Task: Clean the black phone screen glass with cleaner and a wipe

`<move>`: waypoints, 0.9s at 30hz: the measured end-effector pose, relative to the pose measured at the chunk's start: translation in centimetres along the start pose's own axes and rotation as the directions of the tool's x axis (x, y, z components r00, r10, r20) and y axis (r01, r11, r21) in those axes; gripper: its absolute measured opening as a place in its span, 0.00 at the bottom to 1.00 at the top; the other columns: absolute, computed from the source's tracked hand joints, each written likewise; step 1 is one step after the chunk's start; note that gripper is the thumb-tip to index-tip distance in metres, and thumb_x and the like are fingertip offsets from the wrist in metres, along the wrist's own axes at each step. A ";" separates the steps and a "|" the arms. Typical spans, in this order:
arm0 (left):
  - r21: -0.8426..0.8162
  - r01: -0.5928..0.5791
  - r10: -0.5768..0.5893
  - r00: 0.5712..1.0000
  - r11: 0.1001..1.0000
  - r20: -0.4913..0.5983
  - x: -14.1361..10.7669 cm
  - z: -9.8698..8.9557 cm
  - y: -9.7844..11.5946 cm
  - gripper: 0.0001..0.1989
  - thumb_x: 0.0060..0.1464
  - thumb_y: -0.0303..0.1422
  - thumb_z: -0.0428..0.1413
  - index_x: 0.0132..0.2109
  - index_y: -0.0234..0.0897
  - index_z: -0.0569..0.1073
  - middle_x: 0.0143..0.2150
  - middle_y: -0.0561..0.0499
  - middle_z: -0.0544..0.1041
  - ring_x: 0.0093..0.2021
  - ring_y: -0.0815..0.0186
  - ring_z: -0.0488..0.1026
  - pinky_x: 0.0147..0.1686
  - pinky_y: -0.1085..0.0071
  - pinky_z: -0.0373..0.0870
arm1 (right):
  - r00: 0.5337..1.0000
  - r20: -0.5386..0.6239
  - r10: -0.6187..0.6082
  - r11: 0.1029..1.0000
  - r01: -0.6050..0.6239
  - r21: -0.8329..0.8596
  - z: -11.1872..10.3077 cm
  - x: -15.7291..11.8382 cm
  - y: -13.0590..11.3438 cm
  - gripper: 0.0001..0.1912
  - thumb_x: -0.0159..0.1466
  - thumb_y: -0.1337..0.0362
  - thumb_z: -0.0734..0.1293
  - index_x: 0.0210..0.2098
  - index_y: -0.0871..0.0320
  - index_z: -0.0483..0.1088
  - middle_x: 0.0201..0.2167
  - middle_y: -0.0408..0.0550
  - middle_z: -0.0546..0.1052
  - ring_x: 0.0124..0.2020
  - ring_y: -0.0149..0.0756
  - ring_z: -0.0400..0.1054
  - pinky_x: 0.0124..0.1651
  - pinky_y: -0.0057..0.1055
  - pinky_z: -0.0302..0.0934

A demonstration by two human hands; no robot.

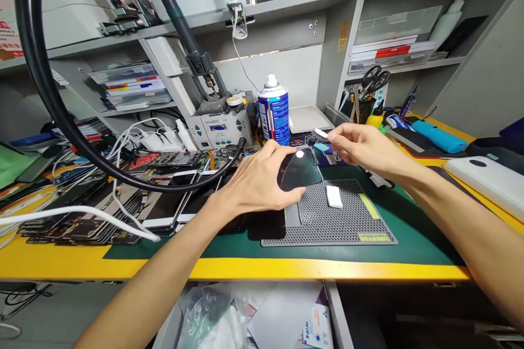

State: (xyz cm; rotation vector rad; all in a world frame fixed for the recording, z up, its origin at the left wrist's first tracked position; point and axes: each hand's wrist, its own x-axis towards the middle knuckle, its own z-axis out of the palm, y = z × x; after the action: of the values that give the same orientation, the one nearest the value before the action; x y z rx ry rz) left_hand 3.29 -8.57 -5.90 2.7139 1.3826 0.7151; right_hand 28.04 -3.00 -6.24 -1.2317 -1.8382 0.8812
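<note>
Near the middle, my left hand [262,177] grips a dark glossy phone screen [301,169] by its edges, tilted above a grey perforated mat [347,226]. To its right, my right hand [360,144] pinches a small white piece [321,133], close to the screen's upper right corner. On the mat lies a small white pad [334,196]. A black panel [266,224] rests flat at the mat's left edge, below my left hand. Behind the screen stands a blue spray can [273,112] with a white cap.
Phone parts [82,218] pile up on the left, under a thick black hose [123,177] and white cables. A grey control unit [221,128] stands behind. At right are a blue case [440,136] and a white device [487,182]. An open drawer [336,316] sits below the table edge.
</note>
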 end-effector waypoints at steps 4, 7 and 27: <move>0.004 -0.043 0.043 0.999 0.999 -0.008 0.9 0.4 0.7 0.32 0.49 0.44 0.59 0.58 0.37 0.64 0.51 0.46 0.69 0.48 0.58 0.72 0.46 0.60 0.73 | 0.998 0.033 0.046 0.990 -0.050 0.128 0.5 -0.2 -0.2 0.16 0.64 0.52 0.66 0.30 0.57 0.65 0.20 0.40 0.66 0.18 0.25 0.54 0.20 0.24 0.48; 0.015 -0.051 0.051 0.998 0.999 -0.021 0.8 0.8 0.7 0.32 0.48 0.42 0.59 0.59 0.37 0.62 0.51 0.45 0.69 0.48 0.57 0.72 0.44 0.60 0.73 | 0.993 0.096 0.063 0.978 -0.080 0.191 0.6 -0.4 -0.4 0.18 0.63 0.49 0.67 0.30 0.58 0.66 0.20 0.38 0.65 0.17 0.24 0.51 0.19 0.23 0.45; 0.126 0.022 -0.012 0.997 0.992 -0.076 -0.9 0.6 -0.1 0.34 0.52 0.48 0.58 0.63 0.43 0.60 0.47 0.47 0.68 0.44 0.59 0.72 0.36 0.61 0.73 | 0.886 0.455 0.093 0.967 -0.189 0.170 0.9 -1.8 -1.7 0.16 0.59 0.50 0.72 0.30 0.58 0.76 0.23 0.45 0.72 0.24 0.31 0.61 0.26 0.28 0.53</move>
State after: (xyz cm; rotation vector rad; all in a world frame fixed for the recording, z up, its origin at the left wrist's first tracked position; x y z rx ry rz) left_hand 2.98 -9.09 -6.83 2.7939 1.5155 0.7605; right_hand 26.98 -5.33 -5.59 -1.1023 -1.9496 1.5036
